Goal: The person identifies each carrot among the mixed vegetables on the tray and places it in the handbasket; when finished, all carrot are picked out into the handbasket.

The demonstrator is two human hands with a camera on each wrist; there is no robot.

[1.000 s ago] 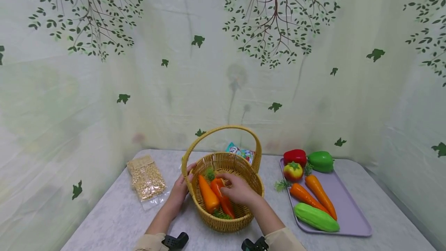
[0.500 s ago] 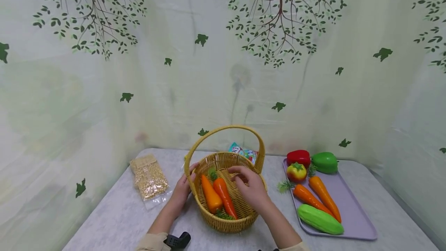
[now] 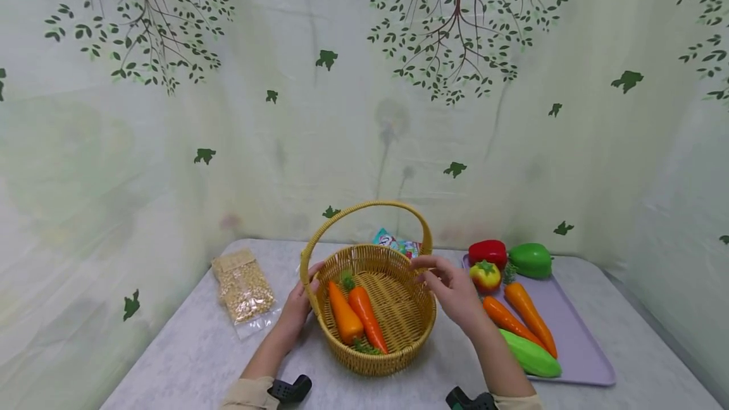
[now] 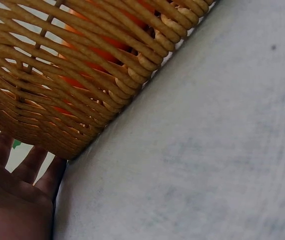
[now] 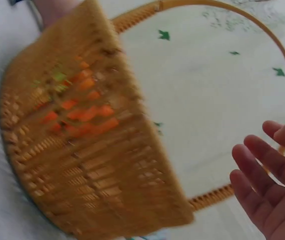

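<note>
A wicker basket (image 3: 393, 359) with a tall arched handle stands on the table. Inside, on its left side, lie an orange carrot (image 3: 344, 315) and a redder carrot (image 3: 367, 318), side by side. My left hand (image 3: 297, 309) holds the basket at its left side by the handle's foot; in the left wrist view its fingers (image 4: 30, 165) lie against the woven wall. Over the right rim hovers my right hand (image 3: 455, 293), its fingers loosely bent around nothing. The right wrist view shows that hand (image 5: 277, 185) apart from the blurred basket wall.
Right of the basket, a lilac tray (image 3: 581, 347) bears a red pepper (image 3: 486, 253), a green pepper (image 3: 531, 260), a red-yellow fruit (image 3: 485, 277), two carrots (image 3: 529, 318) and a green gourd (image 3: 529, 356). A grain bag (image 3: 245, 290) lies left; a colourful packet (image 3: 395, 243) lies behind.
My right hand has let go of the redder carrot in the basket and moved right, out over the rim toward the tray. The left hand has stayed at the basket's side.
</note>
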